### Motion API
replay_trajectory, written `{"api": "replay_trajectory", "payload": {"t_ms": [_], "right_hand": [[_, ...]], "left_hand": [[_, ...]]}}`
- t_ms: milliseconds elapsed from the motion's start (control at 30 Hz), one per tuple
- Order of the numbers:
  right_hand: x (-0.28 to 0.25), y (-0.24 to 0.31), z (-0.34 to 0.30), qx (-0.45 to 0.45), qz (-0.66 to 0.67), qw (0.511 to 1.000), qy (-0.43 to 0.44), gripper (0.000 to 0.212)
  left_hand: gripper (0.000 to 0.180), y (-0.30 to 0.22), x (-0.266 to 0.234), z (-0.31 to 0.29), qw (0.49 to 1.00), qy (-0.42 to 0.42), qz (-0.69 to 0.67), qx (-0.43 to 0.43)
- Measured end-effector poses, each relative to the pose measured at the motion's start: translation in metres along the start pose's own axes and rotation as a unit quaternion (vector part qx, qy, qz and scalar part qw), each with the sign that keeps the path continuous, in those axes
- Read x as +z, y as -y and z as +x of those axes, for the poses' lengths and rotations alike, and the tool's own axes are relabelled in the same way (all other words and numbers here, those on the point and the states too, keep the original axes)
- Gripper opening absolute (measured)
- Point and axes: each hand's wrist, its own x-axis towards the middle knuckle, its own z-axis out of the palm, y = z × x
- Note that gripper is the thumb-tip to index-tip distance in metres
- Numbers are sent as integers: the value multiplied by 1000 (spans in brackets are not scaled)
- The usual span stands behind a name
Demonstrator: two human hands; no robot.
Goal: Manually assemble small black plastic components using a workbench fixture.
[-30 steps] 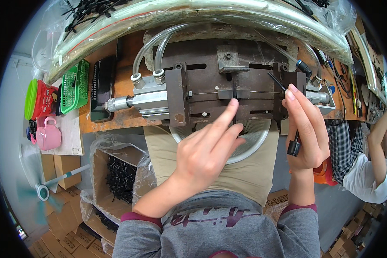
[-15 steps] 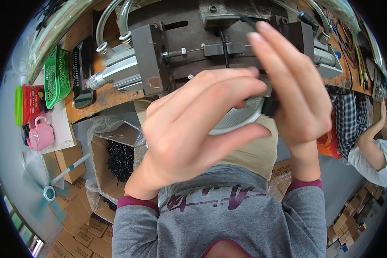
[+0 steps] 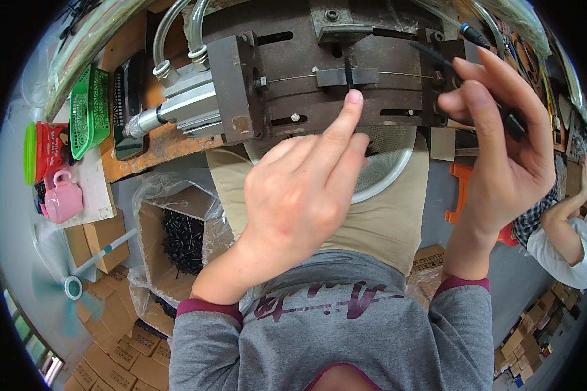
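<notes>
Wooden bench (image 3: 160, 146) bears metal fixture (image 3: 329, 78); 1 fan (image 3: 73, 287), cardboard boxes (image 3: 114, 326) at left.

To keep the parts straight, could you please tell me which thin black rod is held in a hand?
The thin black rod in the right hand; the other crosses the grey metal block.

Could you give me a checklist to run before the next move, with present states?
1. Slim black rod lying across the grey rectangular block: ok.
2. Rod fully seated: cannot tell.
3. Bare left hand clear of the rod: not ok; index fingertip is at its near end.
4. Left palm free: cannot tell, hidden.
5. Bare right hand holding a second slim black rod: ok.
</notes>
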Motion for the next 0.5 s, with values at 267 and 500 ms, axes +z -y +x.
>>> {"api": "replay_trajectory", "payload": {"t_ms": [267, 500], "right_hand": [[-16, -4, 5, -24, 101, 993, 64, 55], [-18, 9, -6, -5, 78, 994, 83, 31]], "left_hand": [[17, 7, -2, 10, 999, -1, 52, 5], [15, 10, -1, 13, 999, -6, 30, 11]]}}
